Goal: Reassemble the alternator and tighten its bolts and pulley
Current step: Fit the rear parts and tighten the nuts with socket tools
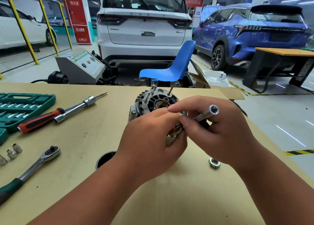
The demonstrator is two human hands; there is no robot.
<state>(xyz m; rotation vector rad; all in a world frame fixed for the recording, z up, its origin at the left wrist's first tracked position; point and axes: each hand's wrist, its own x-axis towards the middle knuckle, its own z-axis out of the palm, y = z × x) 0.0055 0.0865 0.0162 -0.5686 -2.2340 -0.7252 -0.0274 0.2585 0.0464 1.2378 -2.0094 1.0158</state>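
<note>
While the alternator (153, 102) sits on the tan worktop (95, 139) at the middle of the frame, just behind both hands, its shaft end faces up and long bolts (153, 89) stand up from the housing. The left hand (149, 139) has its fingers (169, 117) curled and pinches a small metal piece (175, 133) in front of the alternator; what the piece is cannot be told. The right hand (220, 131) grips a silver socket driver (210, 112), its open end pointing to the upper right, with the forefinger stretched toward the left hand. A loose nut (214, 163) lies on the worktop below the right hand. A dark round part (105, 158) shows beside the left forearm, half hidden. At the left of the frame lie a green tool case (22, 105), a red-and-black-handled screwdriver (39, 121), a chrome extension bar (76, 108), a ratchet (34, 167) and a few loose sockets (11, 153). Beyond the worktop stands a blue chair (171, 68). Behind it, a white car (144, 24) carries a tailgate badge beginning with X, the rest too small to read. A blue car (254, 32) at the upper right has blurred lettering across its tail. A red panel (78, 19) at the upper left bears white Chinese characters.
</note>
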